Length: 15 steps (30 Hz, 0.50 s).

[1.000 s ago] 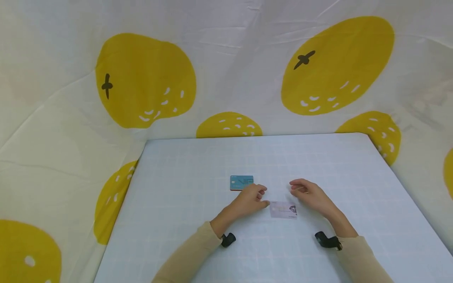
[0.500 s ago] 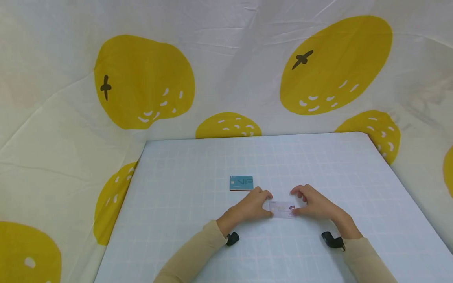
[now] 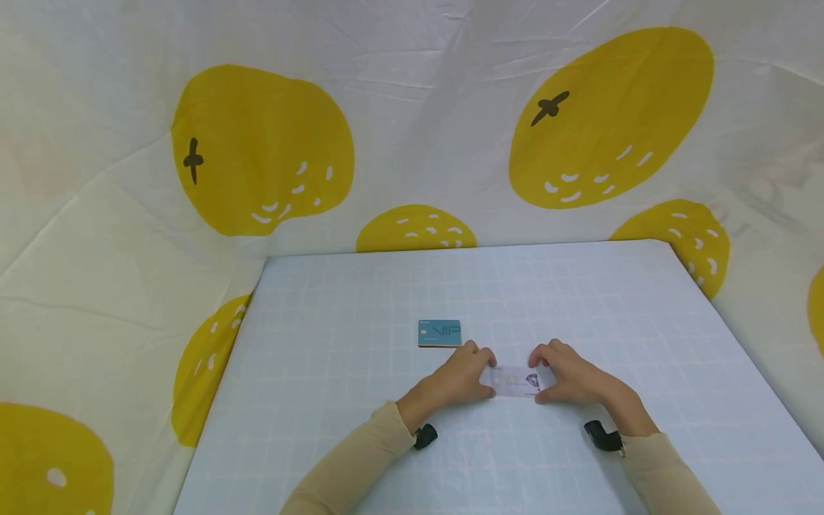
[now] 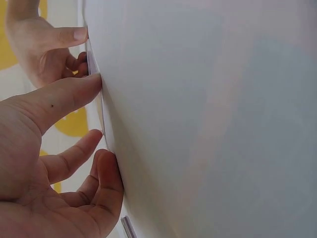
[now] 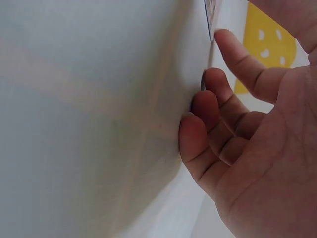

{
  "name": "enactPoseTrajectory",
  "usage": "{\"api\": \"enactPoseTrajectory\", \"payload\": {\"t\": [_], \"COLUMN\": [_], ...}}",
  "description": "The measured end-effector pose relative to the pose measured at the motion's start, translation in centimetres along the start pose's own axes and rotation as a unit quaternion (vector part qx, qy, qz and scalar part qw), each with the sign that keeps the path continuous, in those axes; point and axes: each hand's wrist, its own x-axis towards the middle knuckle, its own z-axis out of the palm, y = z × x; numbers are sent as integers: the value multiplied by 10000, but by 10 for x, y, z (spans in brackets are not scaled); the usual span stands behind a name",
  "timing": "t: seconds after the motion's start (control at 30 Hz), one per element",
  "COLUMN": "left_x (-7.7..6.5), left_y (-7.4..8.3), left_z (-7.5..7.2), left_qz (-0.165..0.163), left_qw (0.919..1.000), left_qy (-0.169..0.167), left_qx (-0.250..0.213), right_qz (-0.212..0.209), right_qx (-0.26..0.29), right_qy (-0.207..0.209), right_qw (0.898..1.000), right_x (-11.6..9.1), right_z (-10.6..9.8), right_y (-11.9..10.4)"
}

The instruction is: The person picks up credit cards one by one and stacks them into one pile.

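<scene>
A pale lilac card (image 3: 513, 381) with a small dark figure at its right end lies flat on the table between both hands. My left hand (image 3: 455, 373) holds its left end, thumb at the near corner and index finger at the far corner. Opposite it, my right hand (image 3: 569, 375) spans the right end in the same way. In the right wrist view the index fingertip meets a corner of the card (image 5: 210, 17), while the other fingers curl against the table. A blue card marked VIP (image 3: 440, 333) lies just beyond the left hand, with a reddish edge showing under it.
The table (image 3: 347, 300) wears a pale cloth with a faint grid. Behind it hangs a white curtain (image 3: 425, 143) with large yellow fruit prints. Small black devices (image 3: 602, 436) sit at both wrists.
Both hands have come down to the lilac card's ends; the left moved slightly right and nearer, off the blue card. The right thumb slid outward to the card's edge. Both cards stayed put.
</scene>
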Motion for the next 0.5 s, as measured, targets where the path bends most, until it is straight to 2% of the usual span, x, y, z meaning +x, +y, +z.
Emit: {"api": "enactPoseTrajectory", "payload": {"t": [0.23, 0.5], "left_x": [1, 4], "left_y": [0, -2], "left_z": [1, 0], "left_qz": [-33, 17], "left_qw": [10000, 9999], "left_qy": [-9, -11], "left_qx": [25, -140], "right_qz": [101, 121], "right_qx": [16, 437], "right_qy": [-45, -197], "right_qw": [9999, 9988], "right_x": [1, 4], "right_z": [0, -5], "right_y": [-1, -4]}}
